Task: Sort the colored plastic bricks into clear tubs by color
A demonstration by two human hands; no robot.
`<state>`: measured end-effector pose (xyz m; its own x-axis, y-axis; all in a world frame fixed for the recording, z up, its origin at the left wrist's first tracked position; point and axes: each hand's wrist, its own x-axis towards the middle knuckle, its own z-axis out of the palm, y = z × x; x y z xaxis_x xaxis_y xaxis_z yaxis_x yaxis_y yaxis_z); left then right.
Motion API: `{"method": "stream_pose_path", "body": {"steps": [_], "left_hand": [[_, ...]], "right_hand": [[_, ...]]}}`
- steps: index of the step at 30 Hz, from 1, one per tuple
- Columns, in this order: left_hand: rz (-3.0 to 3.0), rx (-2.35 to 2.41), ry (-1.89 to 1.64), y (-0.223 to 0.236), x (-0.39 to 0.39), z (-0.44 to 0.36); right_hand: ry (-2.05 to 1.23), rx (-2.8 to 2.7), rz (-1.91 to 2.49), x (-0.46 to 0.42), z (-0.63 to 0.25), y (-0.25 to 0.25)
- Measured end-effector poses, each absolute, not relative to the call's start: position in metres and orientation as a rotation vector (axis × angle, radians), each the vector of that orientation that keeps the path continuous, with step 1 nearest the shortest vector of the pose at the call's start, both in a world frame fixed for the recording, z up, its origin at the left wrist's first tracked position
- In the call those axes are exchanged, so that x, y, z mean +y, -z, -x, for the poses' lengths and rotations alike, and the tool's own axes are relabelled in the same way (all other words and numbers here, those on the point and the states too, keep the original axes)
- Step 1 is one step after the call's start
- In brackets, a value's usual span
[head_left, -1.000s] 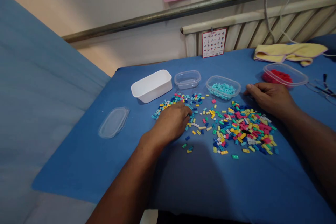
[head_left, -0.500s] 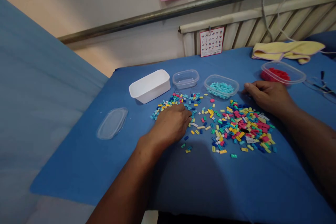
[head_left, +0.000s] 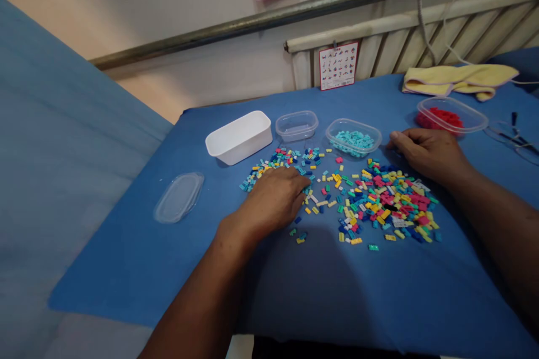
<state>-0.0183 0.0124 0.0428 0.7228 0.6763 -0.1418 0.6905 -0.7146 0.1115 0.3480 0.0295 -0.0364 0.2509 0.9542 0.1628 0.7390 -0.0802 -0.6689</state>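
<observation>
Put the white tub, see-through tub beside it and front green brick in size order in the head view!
Largest to smallest:
1. White tub
2. See-through tub
3. Front green brick

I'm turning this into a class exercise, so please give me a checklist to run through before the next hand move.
1. White rectangular plastic box upright and open: ok.
2. Turquoise plastic bricks showing no other colour in their clear rounded plastic tub: ok.
3. Multicoloured plastic bricks all in containers: not ok, two loose piles with strays lie on the blue cloth.
4. Left hand free of bricks: cannot tell, its grasp is hidden over the smaller pile.
5. Right hand free of bricks: cannot tell, its fingers are curled out of sight.
</observation>
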Motion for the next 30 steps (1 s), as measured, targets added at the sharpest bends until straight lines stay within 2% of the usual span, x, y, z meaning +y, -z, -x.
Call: {"method": "stream_pose_path", "body": {"steps": [14, 21, 30], "left_hand": [[-2.750, 0.930, 0.114, -0.042, 0.021, 0.017], [-2.701, 1.014, 0.246, -0.049, 0.018, 0.005], [-2.644, 1.099, 0.167, -0.043, 0.018, 0.003]], "right_hand": [[-0.410, -1.548, 1.874, 0.030, -0.351, 0.039], [-0.384, -1.546, 1.875, 0.031, -0.353, 0.042], [-0.396, -1.531, 1.899, 0.030, -0.352, 0.040]]}}
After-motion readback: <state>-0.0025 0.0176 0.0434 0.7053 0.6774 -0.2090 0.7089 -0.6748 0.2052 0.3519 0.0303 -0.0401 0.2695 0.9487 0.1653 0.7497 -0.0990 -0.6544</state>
